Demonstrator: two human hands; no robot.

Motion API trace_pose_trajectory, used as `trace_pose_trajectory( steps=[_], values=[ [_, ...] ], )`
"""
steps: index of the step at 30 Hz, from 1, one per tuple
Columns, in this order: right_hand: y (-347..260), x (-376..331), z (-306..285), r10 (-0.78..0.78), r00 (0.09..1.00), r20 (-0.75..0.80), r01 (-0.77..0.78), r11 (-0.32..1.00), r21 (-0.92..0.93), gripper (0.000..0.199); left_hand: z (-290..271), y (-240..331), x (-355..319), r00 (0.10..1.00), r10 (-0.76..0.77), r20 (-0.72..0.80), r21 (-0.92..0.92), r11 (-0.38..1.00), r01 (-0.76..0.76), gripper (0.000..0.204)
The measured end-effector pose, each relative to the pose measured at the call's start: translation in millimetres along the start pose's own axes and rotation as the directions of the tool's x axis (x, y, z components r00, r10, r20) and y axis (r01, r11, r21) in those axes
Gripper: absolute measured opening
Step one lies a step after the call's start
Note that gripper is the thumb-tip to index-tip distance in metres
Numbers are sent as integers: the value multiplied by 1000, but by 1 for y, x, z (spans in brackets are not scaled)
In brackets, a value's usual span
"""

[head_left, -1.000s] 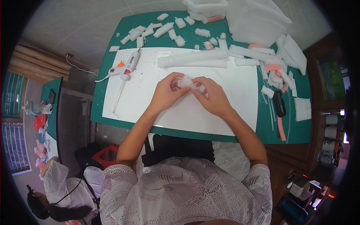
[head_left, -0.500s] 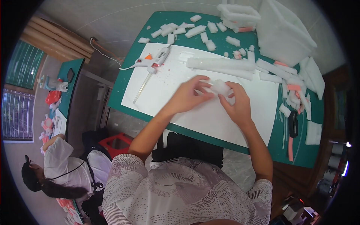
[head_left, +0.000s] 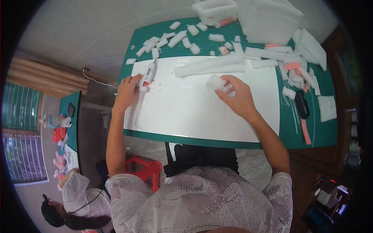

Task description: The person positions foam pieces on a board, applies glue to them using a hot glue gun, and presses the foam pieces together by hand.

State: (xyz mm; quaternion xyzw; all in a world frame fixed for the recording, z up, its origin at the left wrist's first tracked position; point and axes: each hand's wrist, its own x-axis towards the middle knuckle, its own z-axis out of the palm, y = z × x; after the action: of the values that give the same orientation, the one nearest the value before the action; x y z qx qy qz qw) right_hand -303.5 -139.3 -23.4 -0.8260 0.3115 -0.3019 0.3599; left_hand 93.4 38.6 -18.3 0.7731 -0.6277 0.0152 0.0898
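Observation:
My left hand (head_left: 127, 92) is at the left side of the white board, its fingers curled over the handle of a white hot glue gun (head_left: 149, 73). The hand hides that handle. The gun's nozzle points toward the far side, and a clear glue stick (head_left: 139, 106) runs back from it toward me. My right hand (head_left: 237, 96) pinches a small piece of white foam (head_left: 216, 82) between thumb and fingers, just above the board. Beyond that piece, long white foam strips (head_left: 210, 66) lie side by side.
Scattered foam offcuts (head_left: 177, 39) cover the far part of the green table (head_left: 194, 142). Foam boxes (head_left: 268, 23) stand at the back right. Near the right edge lies a black-handled tool (head_left: 301, 105). Another person (head_left: 83, 198) sits at the left, beyond a red stool (head_left: 145, 169).
My left hand has left the foam piece and reached left to the glue gun. My right hand keeps the piece. The whole view has shifted, too.

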Motion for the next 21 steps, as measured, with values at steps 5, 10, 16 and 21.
trace_pose_trajectory(
  steps=[5,10,16,21],
  values=[
    [-1,2,-7,126,992,-10,-123,978,166,45,-11,13,3,997,68,45,105,992,-72,58],
    [2,0,-9,124,990,-72,-112,982,155,46,2,15,-2,990,53,-128,87,995,-42,57],
    [8,2,-6,95,980,-176,-80,993,92,45,3,71,4,905,89,-415,-139,977,-160,49],
    [13,7,-8,69,975,-213,-68,998,16,46,8,118,27,824,336,-457,-220,855,-470,46]
  ],
)
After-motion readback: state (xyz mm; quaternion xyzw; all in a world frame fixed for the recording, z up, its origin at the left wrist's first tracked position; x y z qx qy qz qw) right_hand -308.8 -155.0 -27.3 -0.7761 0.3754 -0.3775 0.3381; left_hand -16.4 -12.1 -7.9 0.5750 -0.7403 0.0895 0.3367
